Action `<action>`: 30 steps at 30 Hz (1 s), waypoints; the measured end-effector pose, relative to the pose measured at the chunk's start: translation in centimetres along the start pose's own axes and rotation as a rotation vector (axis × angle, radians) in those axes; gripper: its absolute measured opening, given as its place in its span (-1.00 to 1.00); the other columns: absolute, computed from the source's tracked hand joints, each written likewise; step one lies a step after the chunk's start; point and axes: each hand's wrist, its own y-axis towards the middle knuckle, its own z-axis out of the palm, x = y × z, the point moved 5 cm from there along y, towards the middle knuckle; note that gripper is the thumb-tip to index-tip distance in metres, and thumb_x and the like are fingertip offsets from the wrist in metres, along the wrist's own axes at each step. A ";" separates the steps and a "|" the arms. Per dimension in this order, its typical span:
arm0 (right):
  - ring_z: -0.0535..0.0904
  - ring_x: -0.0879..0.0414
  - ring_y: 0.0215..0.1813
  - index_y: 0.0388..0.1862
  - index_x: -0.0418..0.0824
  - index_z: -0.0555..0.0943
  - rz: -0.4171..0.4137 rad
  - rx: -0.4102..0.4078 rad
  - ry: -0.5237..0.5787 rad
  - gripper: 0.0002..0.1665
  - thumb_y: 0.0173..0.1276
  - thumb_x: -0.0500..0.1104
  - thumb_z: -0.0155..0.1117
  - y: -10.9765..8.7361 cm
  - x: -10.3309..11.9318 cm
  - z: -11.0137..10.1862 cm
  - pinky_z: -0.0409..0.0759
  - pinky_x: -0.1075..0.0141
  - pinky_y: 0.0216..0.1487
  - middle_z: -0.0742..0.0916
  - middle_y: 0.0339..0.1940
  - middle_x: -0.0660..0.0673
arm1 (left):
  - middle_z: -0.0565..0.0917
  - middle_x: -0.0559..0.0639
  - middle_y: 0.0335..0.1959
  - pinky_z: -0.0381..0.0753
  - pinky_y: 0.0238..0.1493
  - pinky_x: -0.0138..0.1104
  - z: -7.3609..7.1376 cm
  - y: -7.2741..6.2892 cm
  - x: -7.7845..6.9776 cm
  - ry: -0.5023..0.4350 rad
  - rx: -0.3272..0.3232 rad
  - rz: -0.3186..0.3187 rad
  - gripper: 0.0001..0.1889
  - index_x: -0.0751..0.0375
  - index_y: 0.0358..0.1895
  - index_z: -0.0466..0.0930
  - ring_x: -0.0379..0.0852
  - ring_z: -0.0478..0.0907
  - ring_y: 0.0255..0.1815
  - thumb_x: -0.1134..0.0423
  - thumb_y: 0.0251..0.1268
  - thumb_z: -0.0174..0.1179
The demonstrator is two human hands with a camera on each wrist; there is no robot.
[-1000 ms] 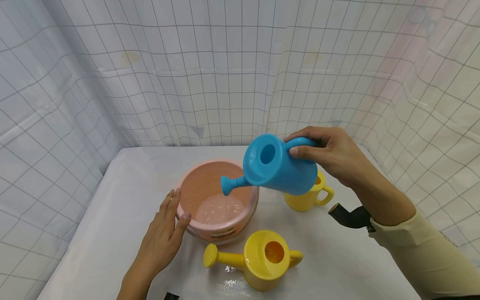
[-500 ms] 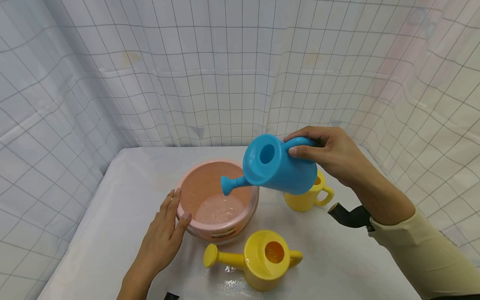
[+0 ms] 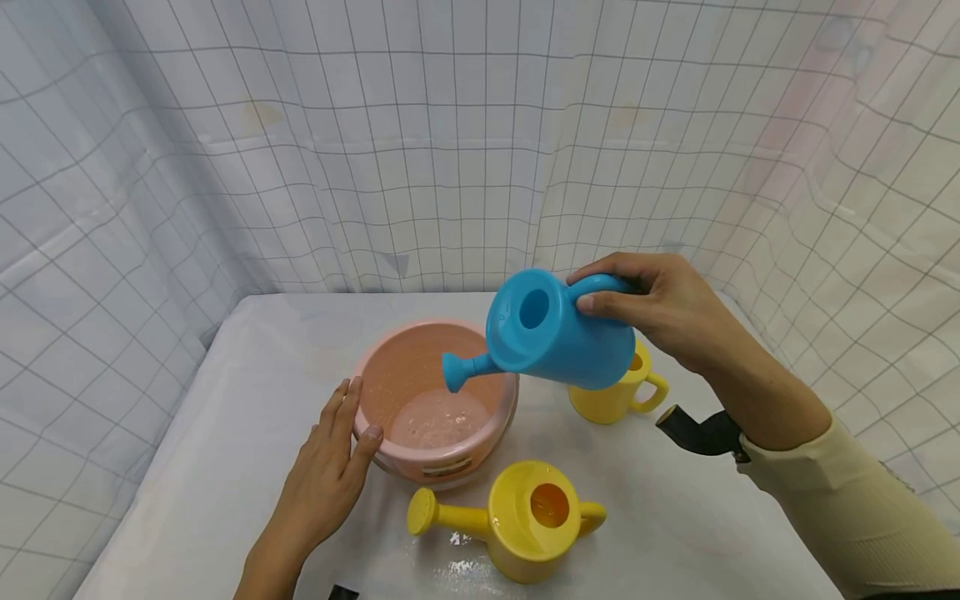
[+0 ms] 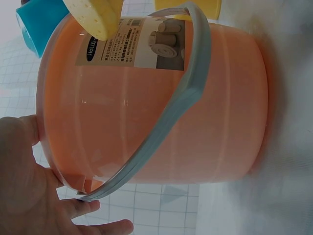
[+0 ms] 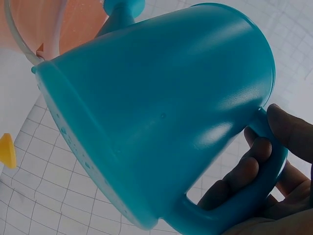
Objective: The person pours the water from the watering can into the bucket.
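Observation:
My right hand holds a blue watering can by its handle, with fingers curled through the loop in the right wrist view. The can tilts left, its spout pointing down over the mouth of a pink bucket. Ripples show on shallow water inside. Against the bucket's left rim rests my left hand, fingers nearly straight; the left wrist view shows thumb and fingertips at the rim by the grey handle. A yellow watering can stands in front of the bucket.
Behind the blue can stands a second, smaller-looking yellow watering can, partly hidden. Wet patches lie on the white-covered table near the front yellow can. White gridded curtains surround the table at the back and sides.
Both hands and the blue watering can stay almost still. Only the ripples on the water in the bucket differ.

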 end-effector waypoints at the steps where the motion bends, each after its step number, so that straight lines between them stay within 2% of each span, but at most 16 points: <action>1: 0.52 -0.07 0.17 0.02 -0.15 0.62 0.000 0.001 0.002 -0.64 0.29 -0.03 0.28 0.0 0.0 0.0 0.36 -0.21 0.28 0.68 0.05 -0.12 | 0.00 0.17 0.52 0.08 0.26 0.35 0.0 0.0 0.0 0.000 -0.001 0.001 -0.34 -0.19 0.52 -0.27 0.32 0.13 0.44 -0.06 0.49 -0.19; 30: 0.53 -0.06 0.15 0.01 -0.14 0.63 -0.003 0.010 -0.027 -0.63 0.30 0.00 0.27 0.2 0.2 -0.1 0.39 -0.20 0.25 0.68 0.05 -0.12 | 0.02 0.16 0.52 0.10 0.25 0.36 0.0 0.0 0.0 0.007 -0.012 0.007 -0.34 -0.18 0.53 -0.26 0.31 0.14 0.43 -0.05 0.49 -0.18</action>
